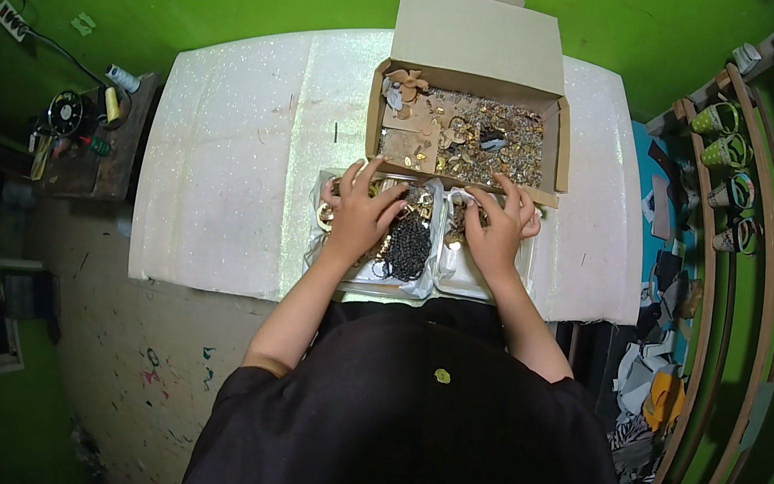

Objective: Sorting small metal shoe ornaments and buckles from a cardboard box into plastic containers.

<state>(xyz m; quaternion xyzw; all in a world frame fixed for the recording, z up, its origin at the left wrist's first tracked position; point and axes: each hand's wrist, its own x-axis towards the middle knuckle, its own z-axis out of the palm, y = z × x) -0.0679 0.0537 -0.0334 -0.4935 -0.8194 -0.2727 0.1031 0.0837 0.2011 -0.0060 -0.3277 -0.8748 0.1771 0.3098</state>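
My left hand (363, 216) is over the left clear plastic tray (369, 290), its fingers spread and nothing visible between them. Gold metal pieces (419, 201) lie in that tray, with a heap of black chain or beads (407, 248) beside my wrist. My right hand (497, 235) reaches over the right plastic tray (466, 288), fingers apart, thumb near small dark and gold pieces (456, 221). Its far fingertips come close to the front wall of an open cardboard box (562, 158). Small metal bits (507, 124) cover much of that box's bottom. My hands hide parts of both trays.
The white glittery tabletop (219, 155) stretches to both sides. A brown and grey bundle (404, 88) sits in the box's far left corner. To the left is a small dark stand (107, 157) with thread spools (122, 78). Several green-patterned items (728, 151) hang on a wooden rack at right.
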